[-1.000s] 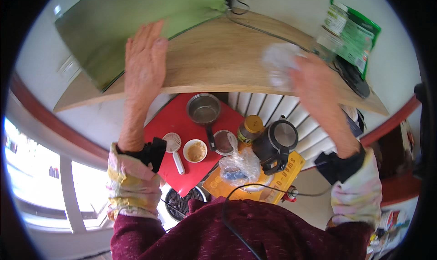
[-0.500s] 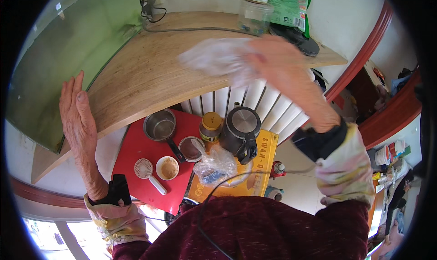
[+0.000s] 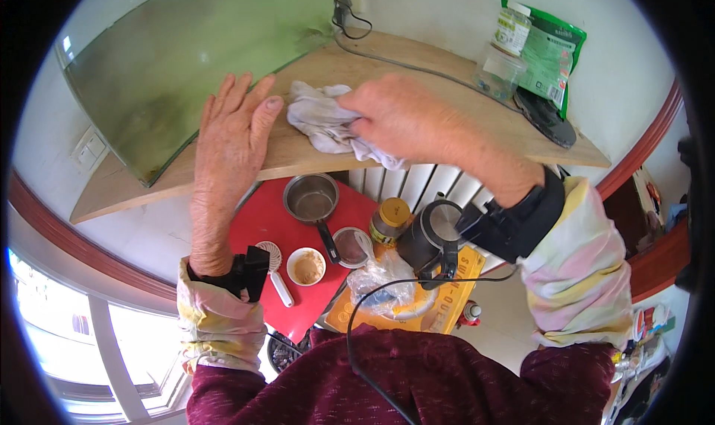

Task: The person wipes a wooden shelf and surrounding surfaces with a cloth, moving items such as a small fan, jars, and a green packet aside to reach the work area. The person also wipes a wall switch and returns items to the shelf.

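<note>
My right hand point(image 3: 398, 116) is closed on a crumpled white cloth point(image 3: 320, 123), pressed against the curved wooden shelf point(image 3: 439, 75). The cloth lies in the middle of the shelf and reaches its front edge. My left hand point(image 3: 234, 131) is held flat with fingers stretched and holds nothing. Behind it stands a glass fish tank point(image 3: 171, 60) with cloudy green water; I cannot tell whether the hand touches the glass or the shelf.
On the shelf's right stand a clear tub point(image 3: 499, 74), a white-capped jar point(image 3: 512, 29) and a green bag point(image 3: 553, 53). A power cable point(image 3: 417, 68) runs along the back. Below are a saucepan point(image 3: 311, 198), a bowl point(image 3: 306, 266), a yellow-lidded jar point(image 3: 391, 218) and an electric kettle point(image 3: 432, 235).
My right hand has swept the cloth left along the shelf, away from the clear tub. My left hand has moved right, still open. The view has shifted toward the left.
</note>
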The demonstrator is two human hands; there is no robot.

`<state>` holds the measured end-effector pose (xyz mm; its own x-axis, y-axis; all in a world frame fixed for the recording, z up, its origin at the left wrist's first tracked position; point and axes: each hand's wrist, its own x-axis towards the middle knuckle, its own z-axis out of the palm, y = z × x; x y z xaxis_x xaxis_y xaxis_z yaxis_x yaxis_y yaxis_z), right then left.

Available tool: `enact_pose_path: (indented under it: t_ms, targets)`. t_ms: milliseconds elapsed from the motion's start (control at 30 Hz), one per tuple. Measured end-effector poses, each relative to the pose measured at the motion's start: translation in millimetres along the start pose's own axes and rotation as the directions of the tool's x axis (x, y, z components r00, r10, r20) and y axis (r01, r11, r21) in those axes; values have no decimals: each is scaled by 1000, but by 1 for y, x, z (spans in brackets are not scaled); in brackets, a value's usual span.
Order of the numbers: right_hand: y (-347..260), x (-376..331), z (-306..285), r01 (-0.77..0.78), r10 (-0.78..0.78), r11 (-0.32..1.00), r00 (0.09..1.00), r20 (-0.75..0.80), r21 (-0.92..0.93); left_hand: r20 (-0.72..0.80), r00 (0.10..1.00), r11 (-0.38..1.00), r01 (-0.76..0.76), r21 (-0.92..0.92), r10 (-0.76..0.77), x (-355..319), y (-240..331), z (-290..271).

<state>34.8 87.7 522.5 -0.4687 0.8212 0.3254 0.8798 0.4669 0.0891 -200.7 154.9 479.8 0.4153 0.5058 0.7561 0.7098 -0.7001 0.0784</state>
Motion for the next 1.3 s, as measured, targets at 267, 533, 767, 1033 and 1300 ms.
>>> enact_pose_path:
  t_ms: [267, 533, 767, 1033, 1300]
  targets:
    - [26, 36, -16, -311, 386, 902, 892, 236, -299, -37, 998, 998, 44, -33, -45, -1, 3, -2]
    - [79, 71, -24, -189, 179, 957, 982, 63, 219, -58, 998, 999, 23, -25, -24, -1, 4, -6]
    - [165, 89, -68, -440, 844, 185, 529, 87, 879, -65, 998, 999, 4, -35, -6, 0, 1, -9]
    - [196, 84, -24, -847, 768, 518, 523, 369, 122, -22, 1000, 1000, 10, 15, -10, -1, -3, -12]
    - [233, 118, 10, -503, 595, 801, 608, 526, -324, 6, 1000, 997, -14, 75, 14, 3, -1, -15]
